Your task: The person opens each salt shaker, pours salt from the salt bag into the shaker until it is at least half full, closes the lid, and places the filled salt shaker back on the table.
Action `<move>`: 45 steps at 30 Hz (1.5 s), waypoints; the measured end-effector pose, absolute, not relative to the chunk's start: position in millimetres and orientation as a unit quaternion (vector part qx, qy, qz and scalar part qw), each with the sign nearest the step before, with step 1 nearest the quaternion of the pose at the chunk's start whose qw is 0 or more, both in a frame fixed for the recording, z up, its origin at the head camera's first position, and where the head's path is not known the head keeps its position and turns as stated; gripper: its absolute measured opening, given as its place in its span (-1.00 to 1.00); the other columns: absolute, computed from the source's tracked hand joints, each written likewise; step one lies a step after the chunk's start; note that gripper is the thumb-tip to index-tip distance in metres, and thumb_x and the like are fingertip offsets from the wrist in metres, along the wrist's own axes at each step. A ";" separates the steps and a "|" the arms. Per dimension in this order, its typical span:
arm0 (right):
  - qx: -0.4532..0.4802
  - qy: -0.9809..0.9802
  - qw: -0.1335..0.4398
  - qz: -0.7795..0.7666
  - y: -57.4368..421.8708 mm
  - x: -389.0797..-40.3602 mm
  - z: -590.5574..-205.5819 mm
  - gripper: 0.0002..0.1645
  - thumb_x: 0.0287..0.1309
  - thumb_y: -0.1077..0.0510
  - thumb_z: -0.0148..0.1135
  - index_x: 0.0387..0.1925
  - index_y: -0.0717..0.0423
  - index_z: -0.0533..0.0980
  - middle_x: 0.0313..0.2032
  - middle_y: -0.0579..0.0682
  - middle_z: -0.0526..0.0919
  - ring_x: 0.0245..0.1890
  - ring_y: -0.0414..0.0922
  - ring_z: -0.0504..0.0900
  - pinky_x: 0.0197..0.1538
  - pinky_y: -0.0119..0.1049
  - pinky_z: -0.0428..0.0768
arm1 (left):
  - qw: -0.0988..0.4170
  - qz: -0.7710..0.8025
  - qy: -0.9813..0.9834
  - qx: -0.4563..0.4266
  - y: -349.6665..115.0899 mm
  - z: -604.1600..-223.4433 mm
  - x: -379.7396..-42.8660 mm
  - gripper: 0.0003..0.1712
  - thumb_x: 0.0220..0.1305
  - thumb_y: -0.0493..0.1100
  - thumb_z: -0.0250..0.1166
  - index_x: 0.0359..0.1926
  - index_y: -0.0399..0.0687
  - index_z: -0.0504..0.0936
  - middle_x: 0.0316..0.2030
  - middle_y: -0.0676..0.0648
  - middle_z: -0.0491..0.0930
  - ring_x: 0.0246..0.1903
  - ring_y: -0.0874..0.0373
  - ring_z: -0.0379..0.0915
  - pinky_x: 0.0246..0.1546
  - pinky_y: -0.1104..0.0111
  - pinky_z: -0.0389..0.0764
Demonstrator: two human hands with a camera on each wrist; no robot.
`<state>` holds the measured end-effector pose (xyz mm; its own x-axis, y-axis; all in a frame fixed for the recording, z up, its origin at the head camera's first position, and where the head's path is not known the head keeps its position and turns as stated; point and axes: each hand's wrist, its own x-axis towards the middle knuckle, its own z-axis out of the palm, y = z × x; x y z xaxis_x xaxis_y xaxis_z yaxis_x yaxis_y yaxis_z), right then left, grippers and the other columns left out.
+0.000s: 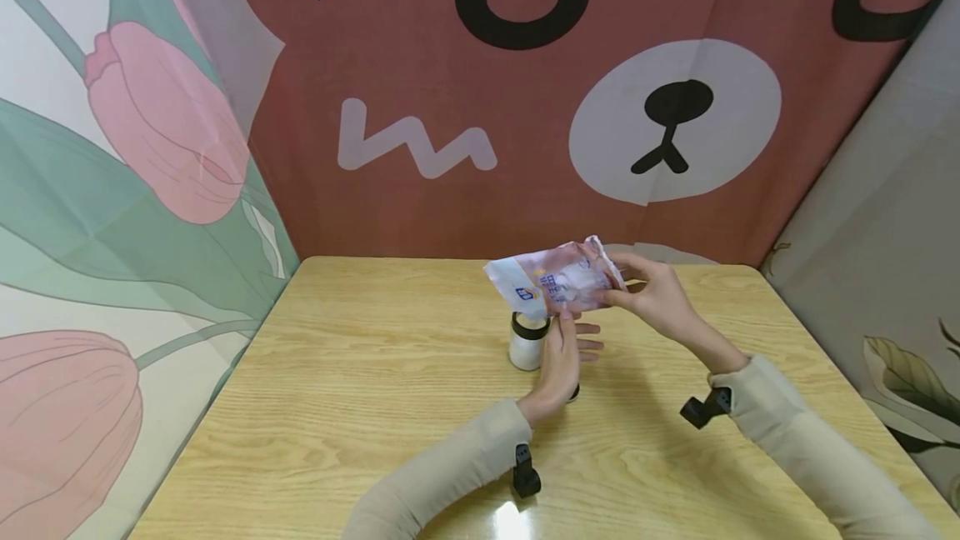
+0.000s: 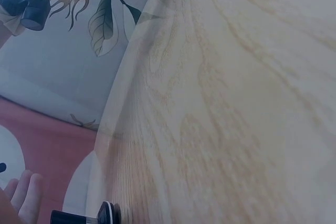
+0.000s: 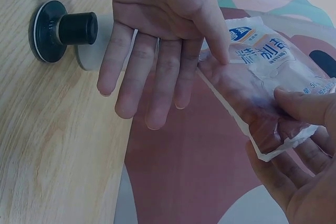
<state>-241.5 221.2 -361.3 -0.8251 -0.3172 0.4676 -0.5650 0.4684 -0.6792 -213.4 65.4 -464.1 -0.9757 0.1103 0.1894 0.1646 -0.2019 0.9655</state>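
My right hand (image 1: pixel 656 298) pinches one end of a printed plastic bag (image 1: pixel 558 277) with blue lettering. The bag is tilted, its light end slanting down to the left over a white jar (image 1: pixel 527 350) with a black rim. My left hand (image 1: pixel 558 361) is beside the jar on its right, fingers straight and spread; in the right wrist view its thumb (image 3: pixel 218 45) is against the bag's side. A black lid (image 3: pixel 48 31) with a knob stands on the table near the jar, mostly hidden behind the left hand in the head view.
The wooden table (image 1: pixel 337 373) ends at a brown cloth (image 1: pixel 412 215) with a bear face. Flowered cloth (image 1: pixel 150 190) hangs on the left side, and another grey cloth (image 1: pixel 885 215) on the right. Small black cameras (image 1: pixel 707 407) are strapped to both wrists.
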 end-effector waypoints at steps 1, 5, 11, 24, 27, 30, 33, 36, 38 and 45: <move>0.261 -0.845 0.139 0.446 221.1 -241.5 -361.3 -0.42 0.04 0.43 0.43 0.15 0.34 0.52 -0.09 0.27 0.67 -0.26 0.15 0.70 -0.35 -0.41 0.68 | 0.018 -0.767 -0.632 -0.109 65.4 -464.2 -213.5 -0.39 0.62 0.13 -0.35 0.19 -0.31 0.31 -0.05 -0.36 0.62 -0.19 -0.24 0.65 -0.20 0.03 0.70; 0.261 -0.842 0.140 0.450 221.5 -241.9 -363.2 -0.42 0.03 0.44 0.44 0.14 0.34 0.52 -0.10 0.27 0.67 -0.26 0.15 0.71 -0.35 -0.41 0.68 | 0.018 -0.765 -0.634 -0.107 65.2 -464.1 -213.3 -0.40 0.62 0.15 -0.35 0.18 -0.27 0.32 -0.06 -0.30 0.64 -0.20 -0.21 0.66 -0.21 0.06 0.70; 0.255 -0.844 0.133 0.454 223.7 -241.9 -369.8 -0.42 0.01 0.44 0.46 0.11 0.37 0.51 -0.14 0.28 0.66 -0.28 0.15 0.72 -0.36 -0.38 0.68 | 0.020 -0.760 -0.641 -0.109 64.8 -465.8 -212.1 -0.39 0.61 0.17 -0.38 0.17 -0.22 0.33 -0.08 -0.22 0.66 -0.22 -0.13 0.68 -0.22 0.13 0.71; 0.241 -0.846 0.123 0.460 229.4 -243.5 -379.2 -0.44 0.04 0.41 0.45 0.10 0.35 0.49 -0.10 0.26 0.64 -0.26 0.16 0.71 -0.37 -0.36 0.67 | 0.017 -0.762 -0.638 -0.109 63.8 -462.2 -209.5 -0.43 0.63 0.10 -0.36 0.15 -0.27 0.34 -0.07 -0.30 0.64 -0.20 -0.20 0.66 -0.20 0.04 0.70; 0.240 -0.848 0.121 0.458 231.1 -242.9 -381.3 -0.44 0.05 0.41 0.44 0.12 0.34 0.48 -0.10 0.25 0.63 -0.25 0.16 0.71 -0.37 -0.36 0.67 | 0.014 -0.764 -0.635 -0.112 62.1 -457.4 -206.7 -0.48 0.65 0.01 -0.37 0.15 -0.31 0.35 -0.06 -0.38 0.62 -0.18 -0.30 0.63 -0.18 -0.06 0.67; 0.239 -0.849 0.118 0.456 232.7 -242.3 -383.4 -0.43 0.06 0.41 0.43 0.13 0.33 0.46 -0.09 0.23 0.61 -0.24 0.17 0.71 -0.37 -0.34 0.68 | 0.013 -0.765 -0.633 -0.117 62.0 -457.6 -207.0 -0.49 0.66 -0.04 -0.39 0.16 -0.34 0.33 -0.05 -0.42 0.60 -0.17 -0.35 0.61 -0.16 -0.10 0.65; 0.237 -0.848 0.115 0.459 233.8 -242.0 -385.6 -0.42 0.07 0.40 0.43 0.14 0.33 0.45 -0.08 0.23 0.60 -0.23 0.19 0.70 -0.37 -0.32 0.69 | 0.018 -0.766 -0.632 -0.118 64.8 -467.0 -212.3 -0.46 0.65 0.02 -0.40 0.18 -0.30 0.33 -0.05 -0.36 0.61 -0.18 -0.28 0.63 -0.19 -0.01 0.68; 0.234 -0.849 0.112 0.460 234.8 -242.1 -388.1 -0.41 0.09 0.38 0.43 0.16 0.32 0.43 -0.08 0.24 0.59 -0.22 0.20 0.70 -0.37 -0.32 0.68 | 0.021 -0.764 -0.635 -0.113 65.3 -468.5 -212.9 -0.43 0.64 0.08 -0.38 0.16 -0.27 0.34 -0.06 -0.29 0.63 -0.20 -0.19 0.66 -0.21 0.10 0.71; 0.231 -0.849 0.106 0.464 235.5 -241.5 -389.5 -0.40 0.11 0.36 0.42 0.18 0.33 0.41 -0.07 0.26 0.60 -0.21 0.18 0.70 -0.37 -0.32 0.68 | 0.021 -0.761 -0.639 -0.110 65.5 -468.8 -212.9 -0.41 0.62 0.13 -0.37 0.15 -0.24 0.36 -0.07 -0.26 0.64 -0.21 -0.13 0.67 -0.23 0.17 0.71; 0.232 -0.840 0.094 0.481 238.1 -239.6 -394.7 -0.32 0.10 0.37 0.43 0.24 0.32 0.36 -0.08 0.27 0.62 -0.25 0.05 0.69 -0.37 -0.32 0.66 | 0.028 -0.756 -0.645 -0.108 66.6 -469.7 -211.1 -0.42 0.62 0.13 -0.35 0.10 -0.26 0.38 -0.08 -0.30 0.65 -0.22 -0.15 0.68 -0.28 0.28 0.72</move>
<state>-239.6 238.1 -394.7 -0.8745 -0.2998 0.3812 -0.4805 0.4293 -0.7647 -211.1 66.6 -469.7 -0.9750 0.0974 0.1997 0.1820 -0.1657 0.9692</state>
